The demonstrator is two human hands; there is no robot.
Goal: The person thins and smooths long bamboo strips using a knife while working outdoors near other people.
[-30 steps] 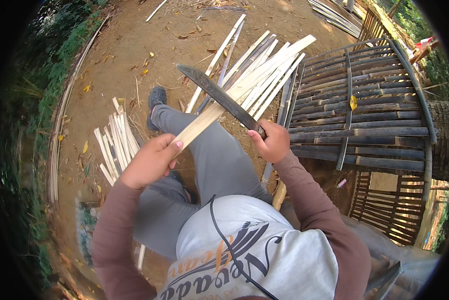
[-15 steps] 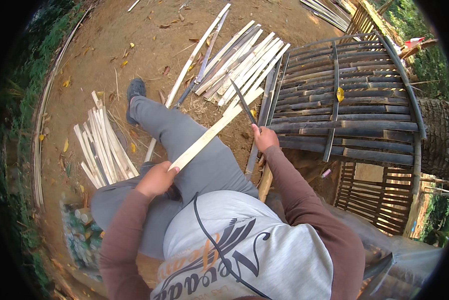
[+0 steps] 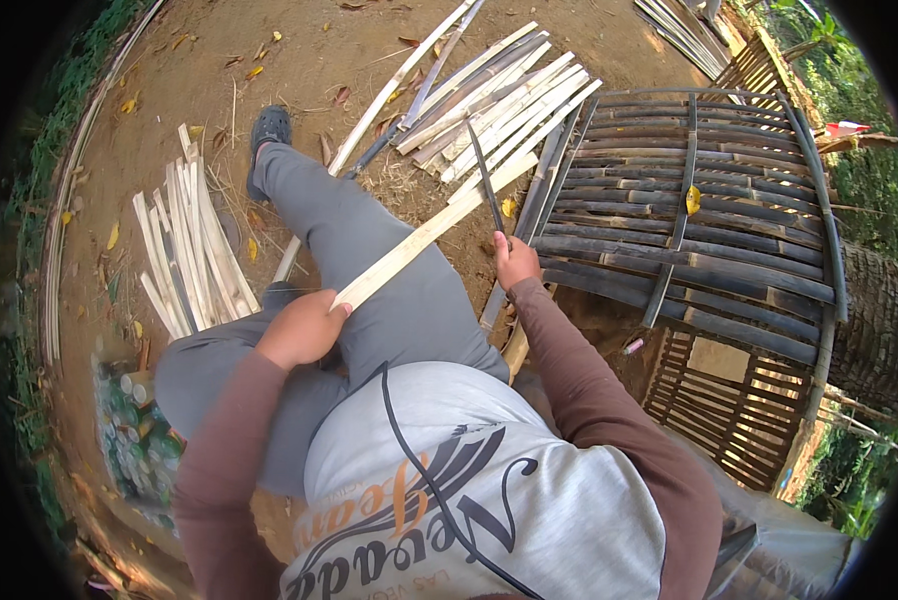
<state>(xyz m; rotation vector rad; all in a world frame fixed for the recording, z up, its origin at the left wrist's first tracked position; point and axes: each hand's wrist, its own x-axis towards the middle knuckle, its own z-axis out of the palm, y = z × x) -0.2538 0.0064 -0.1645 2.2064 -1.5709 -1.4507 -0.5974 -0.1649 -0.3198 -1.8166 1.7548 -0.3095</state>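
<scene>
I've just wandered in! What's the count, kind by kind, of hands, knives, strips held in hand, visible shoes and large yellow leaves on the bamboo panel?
Hands: 2 (left hand, right hand)
Knife: 1
Held pale strip: 1
Visible shoe: 1
Large yellow leaf on the bamboo panel: 1
Total: 6

Lit by soft daylight, mostly sharp, dim over foliage (image 3: 74,95) at left, brighter over greenery (image 3: 854,185) at right, bowed toward blackened edges.
</scene>
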